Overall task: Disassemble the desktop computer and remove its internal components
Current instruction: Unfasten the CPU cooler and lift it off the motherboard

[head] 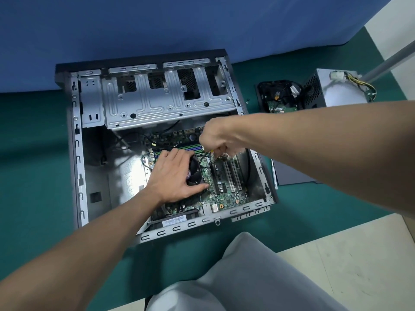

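Steel computer case (76, 153) lies open on the green surface (33, 153)
left hand (173, 176) rests flat, fingers spread, on the black fan (195, 173) over the motherboard (224, 187); right hand (215, 140) is fisted round a thin tool (211, 151), mostly hidden, just behind the fan; power supply (336, 90) sits outside the case, to its right.

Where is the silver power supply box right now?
In the head view, the power supply sits outside the case, on the green floor at upper right, beside a black removed part.
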The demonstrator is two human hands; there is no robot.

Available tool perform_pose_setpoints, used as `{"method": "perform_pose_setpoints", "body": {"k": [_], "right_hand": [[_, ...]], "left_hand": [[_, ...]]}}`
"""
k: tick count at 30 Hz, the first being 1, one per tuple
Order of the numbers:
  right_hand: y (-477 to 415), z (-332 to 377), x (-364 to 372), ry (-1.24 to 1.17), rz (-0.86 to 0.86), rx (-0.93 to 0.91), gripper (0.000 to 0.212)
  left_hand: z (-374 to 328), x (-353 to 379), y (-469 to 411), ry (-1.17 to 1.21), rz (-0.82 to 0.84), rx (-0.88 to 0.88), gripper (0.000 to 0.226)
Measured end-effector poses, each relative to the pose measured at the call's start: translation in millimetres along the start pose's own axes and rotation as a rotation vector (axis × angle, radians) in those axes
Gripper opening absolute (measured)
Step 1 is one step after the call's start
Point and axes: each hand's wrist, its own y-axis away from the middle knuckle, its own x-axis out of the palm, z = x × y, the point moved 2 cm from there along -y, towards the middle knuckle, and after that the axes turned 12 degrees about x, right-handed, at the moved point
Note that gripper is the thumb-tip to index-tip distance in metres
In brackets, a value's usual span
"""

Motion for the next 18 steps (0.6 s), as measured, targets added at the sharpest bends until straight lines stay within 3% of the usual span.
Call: {"method": "perform_pose_setpoints", "body": {"k": [4,6,7,8,10,12,14,16,18], "right_hand": [[26,2,6,0.897,-0.569,-0.462,0.012],[28,-1,10,1.2,-0.69,-0.662,0.02],[29,-2,11,1.228,-0.695,-0.705,0.022],[28,-1,11,1.163,-0.677,-0.703,0.017],[24,0,6,0.754,-0.575,-0.595,0.018],[15,-2,3,0.245,-0.428,-0.4,0.03],[4,-9,-2,-0.238,-0.251,-0.134,0.025],[2,-15,1,-0.424,0.028,0.098,0.021],[3,-14,5,-0.337,0.128,0.117,0.016]], "left_hand": [[0,1,-1,-0.019,-0.043,0.005,0.091],[0,-1,-1,-0.036,-0.071,0.016,0.082],[0,-1,-1,-0.042,-0.079,0.019,0.08],[-1,-1,-1,-0.047,-0.089,0.019,0.08],[-1,0,0,-0.048,-0.096,0.021,0.085],[-1,1,1,-0.037,-0.079,0.023,0.089],[-1,1,1,-0.018,-0.041,0.011,0.095],[0,1,1,-0.011,-0.026,0.003,0.098],[0,1,0,-0.009,-0.017,0.002,0.099]]}}
